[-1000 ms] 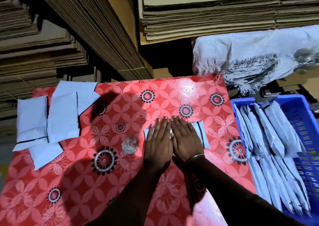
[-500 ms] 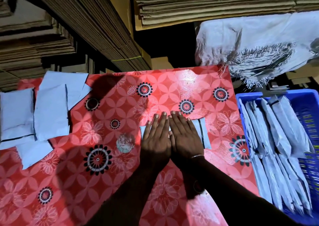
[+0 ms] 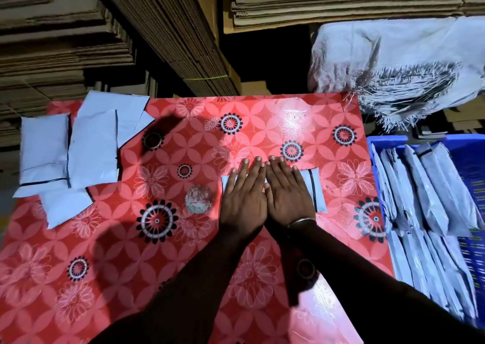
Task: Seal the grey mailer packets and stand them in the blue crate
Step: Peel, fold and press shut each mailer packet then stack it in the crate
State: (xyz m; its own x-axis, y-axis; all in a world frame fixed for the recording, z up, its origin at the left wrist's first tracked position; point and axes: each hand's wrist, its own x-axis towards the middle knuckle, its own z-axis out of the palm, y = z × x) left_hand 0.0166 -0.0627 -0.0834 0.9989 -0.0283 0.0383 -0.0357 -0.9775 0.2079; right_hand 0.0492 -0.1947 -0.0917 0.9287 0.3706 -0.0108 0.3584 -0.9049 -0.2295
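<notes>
Sealing step | mailer packet (image 3: 316,191) pressed flat on surface (image 3: 183,238) by left hand (image 3: 242,199), right hand (image 3: 287,196), grips open | next: packet to be lifted, stood in blue crate (image 3: 467,165)

red floral table (image 3: 183,251), grey mailer packets (image 3: 65,157)

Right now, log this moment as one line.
step: sealing | left hand: flat on packet | right hand: flat on packet | blue crate: holds standing packets | unsealed pile: table's left
</notes>
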